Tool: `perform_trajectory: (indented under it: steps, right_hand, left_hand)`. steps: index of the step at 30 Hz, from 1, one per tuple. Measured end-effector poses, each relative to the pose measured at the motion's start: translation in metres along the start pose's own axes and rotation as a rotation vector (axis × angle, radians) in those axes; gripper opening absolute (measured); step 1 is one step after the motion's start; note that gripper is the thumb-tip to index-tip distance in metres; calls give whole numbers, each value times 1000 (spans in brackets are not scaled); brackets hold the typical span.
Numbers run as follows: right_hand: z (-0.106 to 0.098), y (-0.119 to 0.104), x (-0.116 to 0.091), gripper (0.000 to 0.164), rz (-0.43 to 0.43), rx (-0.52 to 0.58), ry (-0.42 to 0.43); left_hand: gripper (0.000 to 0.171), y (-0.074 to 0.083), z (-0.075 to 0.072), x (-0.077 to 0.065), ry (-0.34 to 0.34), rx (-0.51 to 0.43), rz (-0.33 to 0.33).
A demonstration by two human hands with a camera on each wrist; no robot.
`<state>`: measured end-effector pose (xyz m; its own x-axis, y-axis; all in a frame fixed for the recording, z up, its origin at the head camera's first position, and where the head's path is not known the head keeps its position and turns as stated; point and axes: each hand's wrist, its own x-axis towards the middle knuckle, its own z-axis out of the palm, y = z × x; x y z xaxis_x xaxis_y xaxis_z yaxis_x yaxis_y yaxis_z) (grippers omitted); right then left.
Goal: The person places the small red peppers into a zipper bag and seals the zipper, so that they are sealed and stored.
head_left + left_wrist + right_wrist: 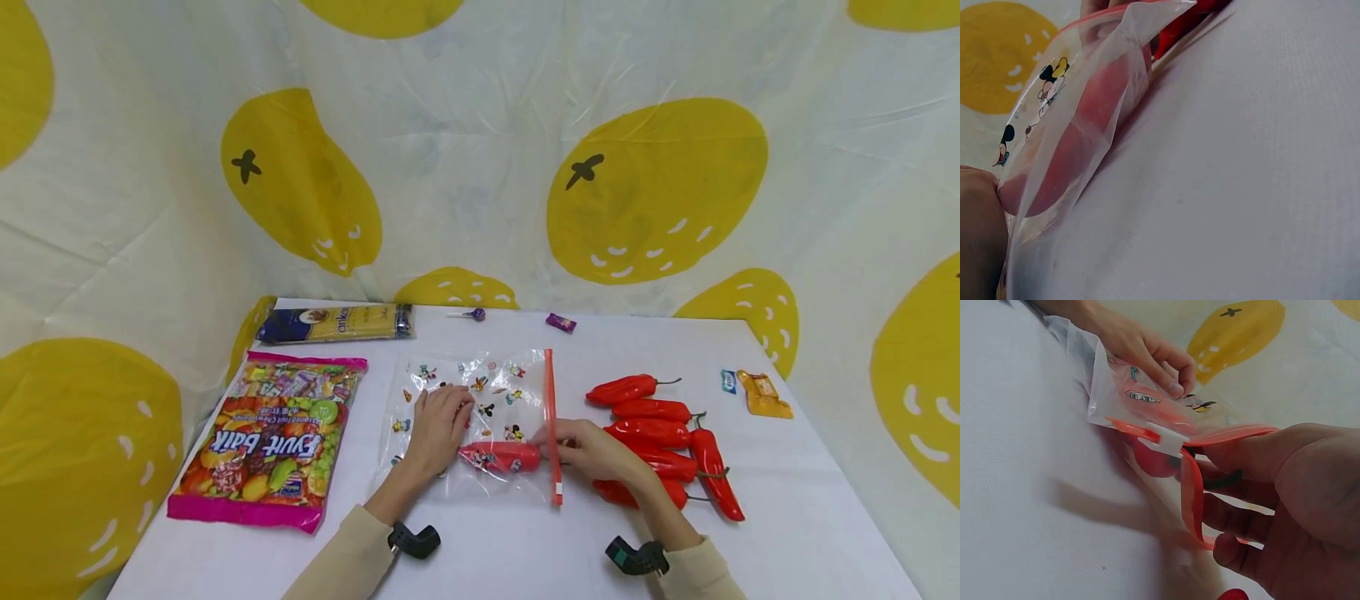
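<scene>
A clear zip bag [420, 408] printed with cartoon figures lies on the table, its orange zip edge [551, 400] facing right. Inside lies a red chili pepper [498, 457], stem end toward the mouth. My left hand [438, 425] rests on top of the bag with loosely bent fingers, close to the pepper's tip. At the mouth, my right hand [588, 446] holds the pepper by its stem end. In the right wrist view the green stem [1225, 481] lies along the fingers, and the white slider [1165, 439] sits at the near end of the zip.
Several red chili peppers [652, 433] lie right of my right hand. A Fruit balk candy bag [262, 442] lies at left, a spaghetti pack [337, 323] behind it. Farther back are a lollipop [477, 314] and a purple candy [561, 322]; an orange wrapper [763, 394] lies at right.
</scene>
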<state>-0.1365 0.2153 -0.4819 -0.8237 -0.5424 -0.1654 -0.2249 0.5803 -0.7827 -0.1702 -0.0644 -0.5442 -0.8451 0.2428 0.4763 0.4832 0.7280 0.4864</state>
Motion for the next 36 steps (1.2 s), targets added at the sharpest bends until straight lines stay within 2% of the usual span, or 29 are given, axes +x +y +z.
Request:
perform_trajectory:
  steps: [5, 10, 16, 24, 30, 36]
  right_hand:
    - [-2, 0, 0, 23, 52, -17, 39]
    - [-15, -3, -5, 27, 100, -78, 105]
    - [-45, 1, -9, 32, 101, -123, 191]
    - [-93, 31, -14, 37, 158, -200, 297]
    - [-123, 55, -26, 39, 237, -243, 307]
    - [-135, 79, -34, 43, 342, -226, 253]
  left_hand:
    - [18, -1, 1, 0, -3, 2, -6]
    - [16, 0, 0, 0, 4, -11, 0]
    - [14, 0, 0, -1, 10, -16, 6]
    - [14, 0, 0, 0, 14, -2, 8]
    - [15, 1, 0, 0, 7, -5, -1]
    - [15, 1, 0, 0, 1, -14, -4]
